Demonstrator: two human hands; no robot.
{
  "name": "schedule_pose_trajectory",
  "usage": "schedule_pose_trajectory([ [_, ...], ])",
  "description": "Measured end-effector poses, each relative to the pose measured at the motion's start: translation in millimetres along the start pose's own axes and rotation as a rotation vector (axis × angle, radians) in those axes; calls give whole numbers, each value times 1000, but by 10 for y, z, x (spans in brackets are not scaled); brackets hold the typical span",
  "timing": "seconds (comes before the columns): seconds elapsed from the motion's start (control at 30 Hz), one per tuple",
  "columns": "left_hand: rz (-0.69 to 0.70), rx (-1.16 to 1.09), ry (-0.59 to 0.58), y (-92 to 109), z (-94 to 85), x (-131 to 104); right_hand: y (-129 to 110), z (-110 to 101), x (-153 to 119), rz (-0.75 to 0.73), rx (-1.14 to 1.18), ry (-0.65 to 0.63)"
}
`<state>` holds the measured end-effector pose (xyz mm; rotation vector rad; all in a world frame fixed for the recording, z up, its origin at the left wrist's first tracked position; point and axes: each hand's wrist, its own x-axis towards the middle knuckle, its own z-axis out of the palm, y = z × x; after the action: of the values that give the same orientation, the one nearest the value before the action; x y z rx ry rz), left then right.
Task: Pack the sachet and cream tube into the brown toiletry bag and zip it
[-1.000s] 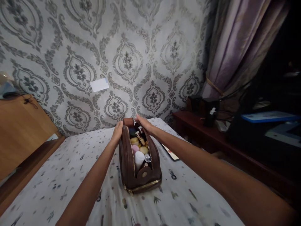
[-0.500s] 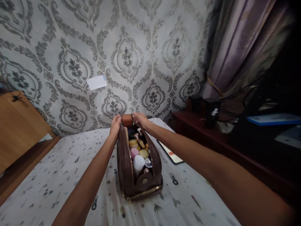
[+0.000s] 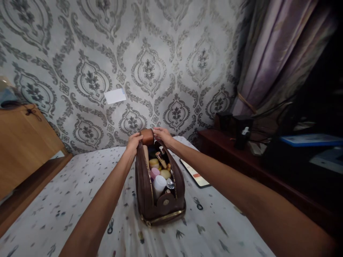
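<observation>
A dark brown makeup bag [image 3: 144, 205] stands unzipped on the patterned sheet. Inside it are a white-capped bottle [image 3: 159, 184], a pink lid [image 3: 154, 173], a clear round cap [image 3: 170, 183], yellowish round containers [image 3: 165, 174] and tubes with shiny rose-gold caps [image 3: 160, 157]. At the bag's far end a tan leather handle [image 3: 147, 136] arches up. My left hand [image 3: 133, 144] is closed on the bag's left far edge by the handle, thumb on top. On the opposite side, my right hand [image 3: 163, 137] grips the handle's right edge with bent fingers; its fingertips are partly hidden.
A tablet [image 3: 197, 175] with a lit screen lies right of the bag, partly behind my right forearm. Patterned wallpaper rises behind the bed [image 3: 88, 192]. To the left stands a wooden board [image 3: 29, 142]; to the right, a dark red desk [image 3: 222, 142] holds black speakers [image 3: 241, 130].
My left fingers have shifted onto the handle's left edge, and the handle has turned slightly. The view has swung a little left; the bag stays in place on the sheet.
</observation>
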<state>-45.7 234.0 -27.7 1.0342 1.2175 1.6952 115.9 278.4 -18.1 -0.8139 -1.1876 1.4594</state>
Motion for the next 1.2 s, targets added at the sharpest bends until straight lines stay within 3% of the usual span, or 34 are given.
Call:
schedule_pose_trajectory([
  [0.4,195,90,-122,123,20,-411,-138,64,-284,-74,-27,-136],
  [0.57,253,113,-151,185,66,-536,-169,55,-482,-138,-74,-128],
  [0.83,350,212,-90,245,105,-780,-226,40,-778,-227,-180,-105],
  [1.2,456,278,-165,279,53,-1148,-260,-53,-1242,-332,-231,-284],
])
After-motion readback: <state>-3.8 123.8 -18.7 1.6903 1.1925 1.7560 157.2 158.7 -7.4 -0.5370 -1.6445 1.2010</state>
